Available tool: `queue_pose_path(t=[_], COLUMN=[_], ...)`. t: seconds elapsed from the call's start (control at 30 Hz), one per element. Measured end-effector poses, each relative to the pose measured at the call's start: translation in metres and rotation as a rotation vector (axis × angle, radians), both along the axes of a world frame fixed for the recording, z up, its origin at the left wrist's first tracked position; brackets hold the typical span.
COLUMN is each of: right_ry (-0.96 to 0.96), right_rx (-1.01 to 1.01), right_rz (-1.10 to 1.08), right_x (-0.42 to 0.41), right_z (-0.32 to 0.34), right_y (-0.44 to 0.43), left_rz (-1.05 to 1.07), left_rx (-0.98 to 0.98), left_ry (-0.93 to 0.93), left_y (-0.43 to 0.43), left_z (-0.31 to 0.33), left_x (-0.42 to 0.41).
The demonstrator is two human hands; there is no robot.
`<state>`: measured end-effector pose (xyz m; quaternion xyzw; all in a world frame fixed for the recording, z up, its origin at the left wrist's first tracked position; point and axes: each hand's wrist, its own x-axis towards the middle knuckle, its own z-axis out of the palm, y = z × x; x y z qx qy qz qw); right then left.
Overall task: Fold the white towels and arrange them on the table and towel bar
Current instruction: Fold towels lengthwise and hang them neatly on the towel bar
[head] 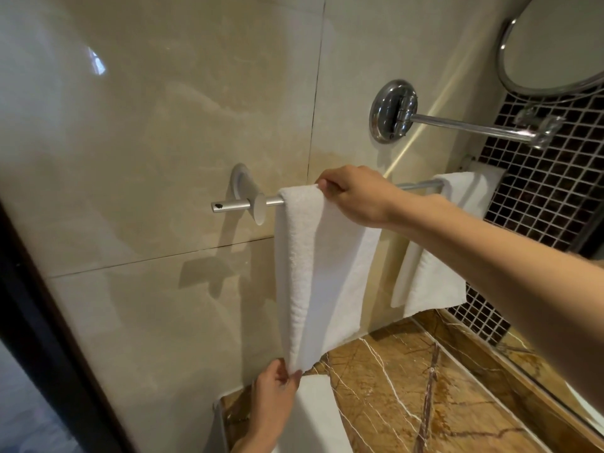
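Observation:
A folded white towel [313, 273] hangs over the left part of the chrome towel bar [415, 185] on the beige wall. My right hand [356, 194] grips its top fold at the bar. My left hand [277, 390] pinches its bottom corner just above the counter. A second white towel [431, 276] hangs over the bar's right end. Another white towel [313, 416] lies flat on the brown marble table [425, 387], partly hidden by my left hand.
A chrome wall mount [394, 111] carries an arm to a round mirror [552, 44] at the upper right. Dark mosaic tiles [539, 191] cover the right wall. A dark door frame [49, 338] runs down the left.

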<state>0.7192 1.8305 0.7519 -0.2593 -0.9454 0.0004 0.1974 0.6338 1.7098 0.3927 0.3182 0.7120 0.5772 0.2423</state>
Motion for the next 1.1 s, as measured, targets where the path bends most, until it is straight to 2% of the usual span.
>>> queue_pose_path(t=[0.27, 0.7, 1.1], right_ry=[0.055, 0.080, 0.094], right_rx=[0.024, 0.031, 0.025], right_rz=[-0.002, 0.001, 0.032], right_x=[0.000, 0.001, 0.007], right_z=[-0.005, -0.009, -0.008], right_y=[0.002, 0.003, 0.006], left_rz=[0.094, 0.056, 0.019], left_rx=[0.067, 0.075, 0.038], left_ry=[-0.078, -0.136, -0.079], left_y=[0.000, -0.001, 0.012], left_z=[0.008, 0.013, 0.012], left_x=[-0.003, -0.002, -0.002])
